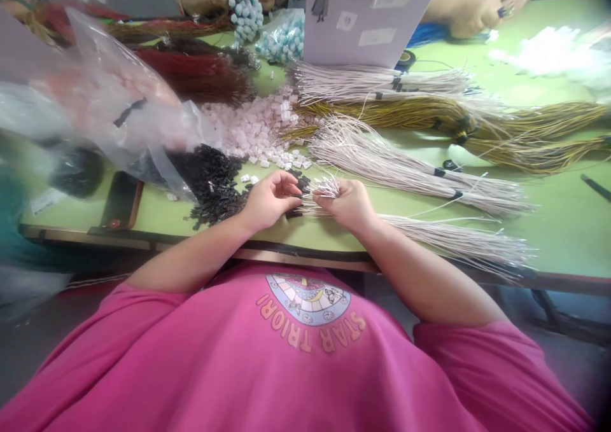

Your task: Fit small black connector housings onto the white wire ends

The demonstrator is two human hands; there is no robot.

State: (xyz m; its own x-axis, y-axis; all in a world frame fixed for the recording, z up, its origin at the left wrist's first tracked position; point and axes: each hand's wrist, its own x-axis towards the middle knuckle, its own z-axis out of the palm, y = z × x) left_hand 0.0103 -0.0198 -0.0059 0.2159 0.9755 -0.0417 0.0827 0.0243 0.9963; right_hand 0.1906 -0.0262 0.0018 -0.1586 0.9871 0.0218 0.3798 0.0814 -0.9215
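Observation:
My right hand (351, 204) is wrapped round a bunch of white wires (328, 186), whose thin tips stick out to the left of my fingers. The tail of white wires (458, 238) runs out to the right behind that hand and along the table's front edge. Just left of the tips, my left hand (270, 200) has its fingers curled and its thumb close to them; anything between them is too small to make out. Black plastic connector housings (294, 213) lie beneath and beside its fingertips. More black housings (214, 187) are heaped to its left.
White connector housings (258, 126) are piled behind my hands. Tied white wires (405, 158) and yellow-and-black wires (429, 111) lie to the right. A plastic bag (138, 114) and a phone (123, 200) are at left. Co-workers' hands (477, 13) work beyond a grey box (358, 21).

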